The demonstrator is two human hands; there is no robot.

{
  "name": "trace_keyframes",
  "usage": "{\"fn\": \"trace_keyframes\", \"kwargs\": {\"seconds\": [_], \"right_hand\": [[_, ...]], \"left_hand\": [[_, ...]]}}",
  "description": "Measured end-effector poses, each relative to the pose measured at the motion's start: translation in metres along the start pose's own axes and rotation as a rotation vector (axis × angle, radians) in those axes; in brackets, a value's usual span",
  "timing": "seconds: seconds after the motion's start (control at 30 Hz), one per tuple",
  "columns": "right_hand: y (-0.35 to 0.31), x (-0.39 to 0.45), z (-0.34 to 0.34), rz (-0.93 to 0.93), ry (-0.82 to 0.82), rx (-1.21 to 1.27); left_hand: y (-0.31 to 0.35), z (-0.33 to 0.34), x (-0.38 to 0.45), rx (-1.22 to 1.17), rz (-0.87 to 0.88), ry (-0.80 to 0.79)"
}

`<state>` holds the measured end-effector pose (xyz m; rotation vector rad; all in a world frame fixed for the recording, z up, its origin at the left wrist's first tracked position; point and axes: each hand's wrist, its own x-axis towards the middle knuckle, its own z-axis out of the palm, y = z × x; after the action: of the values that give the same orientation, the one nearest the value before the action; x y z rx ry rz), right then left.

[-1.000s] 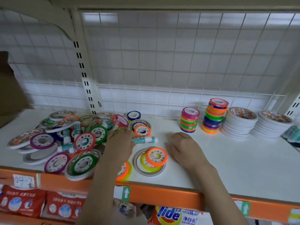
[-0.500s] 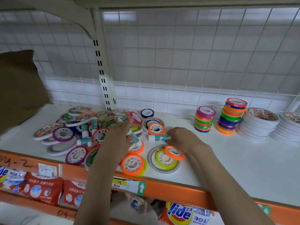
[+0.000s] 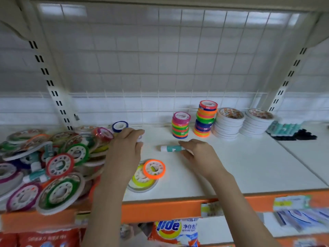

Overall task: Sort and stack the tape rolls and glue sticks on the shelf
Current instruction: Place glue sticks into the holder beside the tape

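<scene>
Moved rightward since earlier: glue stick [image 3: 171,148], now lying on the shelf [image 3: 240,166], long axis left-right, white cap pointing left, pinched by right hand [image 3: 199,155]. Left hand [image 3: 124,150] curls around a small white item.

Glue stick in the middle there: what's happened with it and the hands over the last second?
The right hand took hold of the glue stick and is carrying it rightward, away from the pile. The left hand picked up another white-capped item, hard to identify. The sorted stacks and orange roll stayed put.
</scene>
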<state>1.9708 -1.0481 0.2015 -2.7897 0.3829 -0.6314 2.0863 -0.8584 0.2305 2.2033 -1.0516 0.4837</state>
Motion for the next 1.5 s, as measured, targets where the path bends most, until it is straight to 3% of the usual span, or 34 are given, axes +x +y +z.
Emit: {"fn": "trace_keyframes", "kwargs": {"seconds": [0.37,0.6,0.87,1.2,1.5], "right_hand": [[0.101,-0.06,-0.05,0.228,0.131,-0.006],[0.195,-0.087,-0.092,0.157,0.063,-0.11],[0.281,-0.097,-0.128,0.069,0.032,-0.034],[0.292,-0.108,-0.147,0.134,-0.013,0.207],[0.29,-0.097,-0.145,0.148,0.046,0.145]], "left_hand": [[0.102,0.071,0.017,-0.072,0.128,-0.078],[0.194,0.134,0.019,-0.095,0.104,-0.076],[0.283,0.179,0.016,-0.079,0.031,-0.036],[0.312,0.192,0.024,-0.038,0.04,-0.031],[0.304,0.204,0.026,-0.092,0.031,-0.052]]}}
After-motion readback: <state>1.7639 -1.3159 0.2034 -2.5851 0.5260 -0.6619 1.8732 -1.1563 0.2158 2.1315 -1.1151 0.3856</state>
